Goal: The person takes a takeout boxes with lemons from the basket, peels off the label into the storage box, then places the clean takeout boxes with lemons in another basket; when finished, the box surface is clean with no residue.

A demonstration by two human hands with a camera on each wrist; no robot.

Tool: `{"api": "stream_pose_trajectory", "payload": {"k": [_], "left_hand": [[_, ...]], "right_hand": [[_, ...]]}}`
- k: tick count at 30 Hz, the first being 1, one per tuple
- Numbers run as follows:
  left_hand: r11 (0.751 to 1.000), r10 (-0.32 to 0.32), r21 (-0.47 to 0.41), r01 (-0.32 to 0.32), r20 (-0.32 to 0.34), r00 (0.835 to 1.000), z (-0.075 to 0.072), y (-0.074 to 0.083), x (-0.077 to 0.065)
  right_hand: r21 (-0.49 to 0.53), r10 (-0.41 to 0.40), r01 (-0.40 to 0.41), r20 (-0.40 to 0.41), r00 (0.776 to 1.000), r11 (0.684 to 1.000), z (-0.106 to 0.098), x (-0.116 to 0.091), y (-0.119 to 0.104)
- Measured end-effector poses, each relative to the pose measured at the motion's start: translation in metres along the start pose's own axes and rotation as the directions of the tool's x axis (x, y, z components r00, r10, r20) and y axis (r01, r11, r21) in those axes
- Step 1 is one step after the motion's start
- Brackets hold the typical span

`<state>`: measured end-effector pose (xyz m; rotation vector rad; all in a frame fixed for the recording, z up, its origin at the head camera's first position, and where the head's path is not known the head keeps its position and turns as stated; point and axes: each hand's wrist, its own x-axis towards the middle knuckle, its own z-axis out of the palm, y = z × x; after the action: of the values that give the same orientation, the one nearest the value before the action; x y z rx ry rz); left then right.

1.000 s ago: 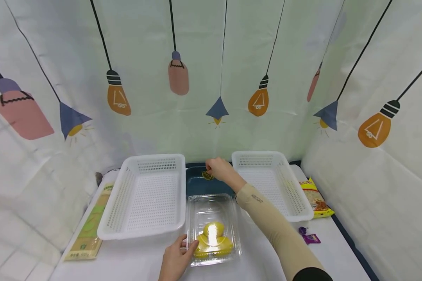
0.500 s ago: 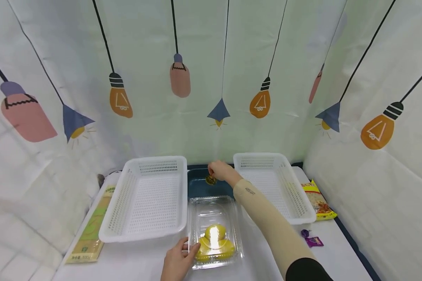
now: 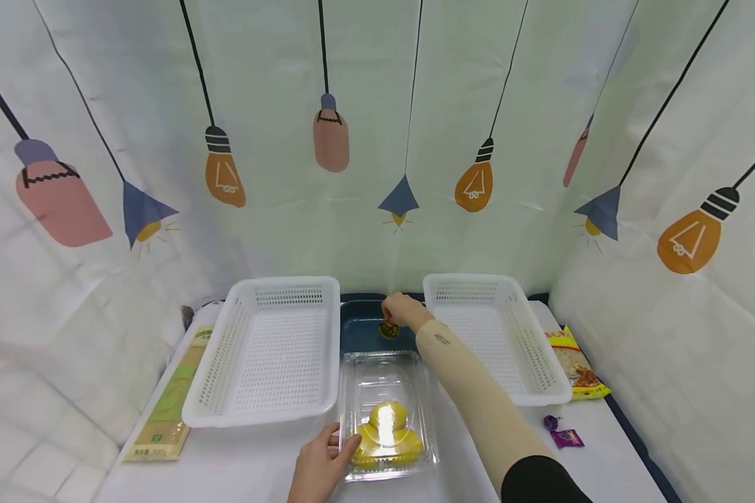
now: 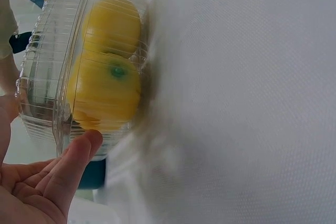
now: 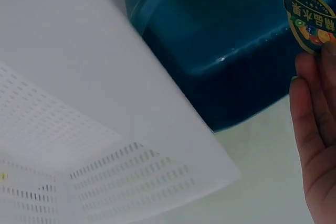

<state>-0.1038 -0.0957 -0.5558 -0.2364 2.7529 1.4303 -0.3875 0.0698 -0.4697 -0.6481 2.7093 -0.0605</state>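
Observation:
A clear plastic fruit box (image 3: 386,377) lies on the white table, with yellow fruits (image 3: 386,443) inside its near half. In the left wrist view the fruits (image 4: 107,90) show through the ribbed wall, one with a green stem spot. My left hand (image 3: 319,462) grips the box's near left edge, thumb against the side. Over the dark blue bin (image 3: 361,332) behind the box, my right hand (image 3: 405,309) pinches an oval fruit label (image 3: 388,330). The right wrist view shows this label (image 5: 312,22) as dark green with a gold rim and printed fruit.
White perforated baskets stand on both sides, one left (image 3: 264,356) and one right (image 3: 497,342). A long green-and-tan packet (image 3: 170,398) lies at far left. On the right are a yellow snack bag (image 3: 575,363) and small purple-wrapped sweets (image 3: 566,438).
The whole head view has shifted slightly. My right hand, still pinching the label, has come a little lower over the blue bin. My left hand keeps its place on the box.

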Motion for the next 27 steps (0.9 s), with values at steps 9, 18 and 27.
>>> {"api": "stream_pose_trajectory", "payload": {"k": [9,18,27], "left_hand": [[1.0,-0.009,0.006,0.009,0.047,0.999,-0.002,-0.003,0.001],[1.0,-0.002,0.008,0.002,0.003,1.0,0.001,-0.004,0.0],[1.0,0.003,0.008,-0.003,0.0,1.0,-0.001,-0.001,-0.001]], "right_hand": [[0.0,-0.011,0.011,-0.025,1.0,1.0,0.001,-0.001,0.011],[0.058,-0.086,0.091,-0.071,0.994,0.994,-0.006,-0.009,0.004],[0.157,-0.086,0.112,-0.166,0.982,0.981,-0.017,-0.028,-0.014]]}}
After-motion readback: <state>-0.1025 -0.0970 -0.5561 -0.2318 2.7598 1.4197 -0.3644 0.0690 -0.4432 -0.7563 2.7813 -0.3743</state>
